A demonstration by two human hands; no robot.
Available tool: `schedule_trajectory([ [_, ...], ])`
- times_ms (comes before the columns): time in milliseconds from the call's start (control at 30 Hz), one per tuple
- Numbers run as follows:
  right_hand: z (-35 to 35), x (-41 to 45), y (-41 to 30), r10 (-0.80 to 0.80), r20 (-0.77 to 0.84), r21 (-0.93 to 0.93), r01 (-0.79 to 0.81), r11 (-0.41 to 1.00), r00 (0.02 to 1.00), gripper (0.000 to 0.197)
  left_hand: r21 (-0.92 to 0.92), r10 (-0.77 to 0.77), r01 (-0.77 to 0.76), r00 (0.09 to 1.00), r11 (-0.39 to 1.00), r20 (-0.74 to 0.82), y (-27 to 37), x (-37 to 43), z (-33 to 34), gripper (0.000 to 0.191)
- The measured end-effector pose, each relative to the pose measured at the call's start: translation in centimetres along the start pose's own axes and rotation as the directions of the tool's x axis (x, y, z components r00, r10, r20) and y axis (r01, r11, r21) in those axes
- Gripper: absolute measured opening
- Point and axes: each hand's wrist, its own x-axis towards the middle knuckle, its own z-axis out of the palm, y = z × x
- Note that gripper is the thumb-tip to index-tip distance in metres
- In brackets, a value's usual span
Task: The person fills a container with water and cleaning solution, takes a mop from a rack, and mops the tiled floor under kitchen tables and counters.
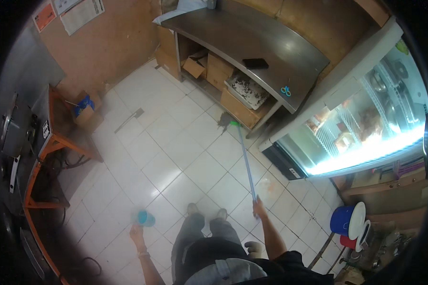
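Observation:
My left hand [137, 234] holds a small blue-green cup [146, 218] out over the tiled floor at the lower left. At the right, my right hand [259, 209] grips the pale blue handle of a mop [247, 162], which runs away from me to a green head fitting. The mop's dark strands [224, 122] lie on the white tiles, close to the lower front edge of the steel table. My two feet stand on the floor between my hands.
A steel table [228, 28] bears a dark flat object [255, 63] and scissors [285, 91]; cardboard boxes and a tray [248, 92] are beneath. A lit glass-door fridge [349, 131] stands right. A blue bucket [342, 219] sits lower right, an orange-framed stand [73, 146] left, near a carton [89, 119].

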Motion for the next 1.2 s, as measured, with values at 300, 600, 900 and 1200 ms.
schedule_trajectory([
  [300,-2.0,-13.3,8.2,-0.116,0.034,-0.446,0.119,0.887,0.993,0.048,-0.038,0.103,-0.103,0.995,0.994,-0.008,-1.3,3.7,-0.1,0.028],
  [600,-22.5,-4.6,-1.5,0.16,0.108,-0.68,-0.044,0.732,0.981,0.041,-0.073,0.13,-0.153,0.959,0.986,-0.253,-1.6,2.0,4.6,0.029],
  [900,-13.7,18.8,-16.6,0.138,0.302,-0.588,0.071,0.806,0.943,0.049,-0.121,0.054,-0.102,0.935,0.987,-0.35,0.0,-6.1,14.5,0.045],
  [1200,-24.3,15.4,1.4,-0.071,0.332,-0.7,0.297,0.65,0.94,0.051,-0.222,-0.054,-0.004,0.965,0.975,-0.258,2.3,-11.0,23.1,0.05],
])
